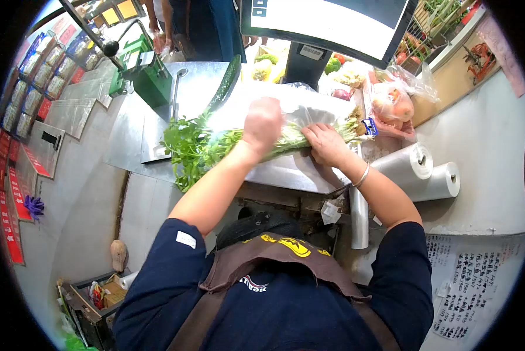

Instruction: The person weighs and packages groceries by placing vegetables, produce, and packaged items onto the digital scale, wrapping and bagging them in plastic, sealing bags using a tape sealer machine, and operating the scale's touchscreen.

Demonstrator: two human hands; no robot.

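Observation:
A bunch of leafy celery [230,140] lies across the metal counter, leaves to the left and roots to the right. Thin clear plastic [312,111] lies against its far side and partly over the stalks. My left hand [262,124] is closed like a fist above the middle of the bunch, slightly smeared by motion; whatever its fingers hold is hidden. Near the root end, my right hand [328,144], with a bangle at the wrist, grips the stalks from above. Blue-and-white tape [370,126] shows at the roots.
Beyond the celery lies a long green cucumber [226,82], beside a green metal device [148,70]. A monitor [326,23] overhangs the back. Bagged round produce [393,105] and plastic rolls [405,161] are at right. Another person [207,29] stands across the counter.

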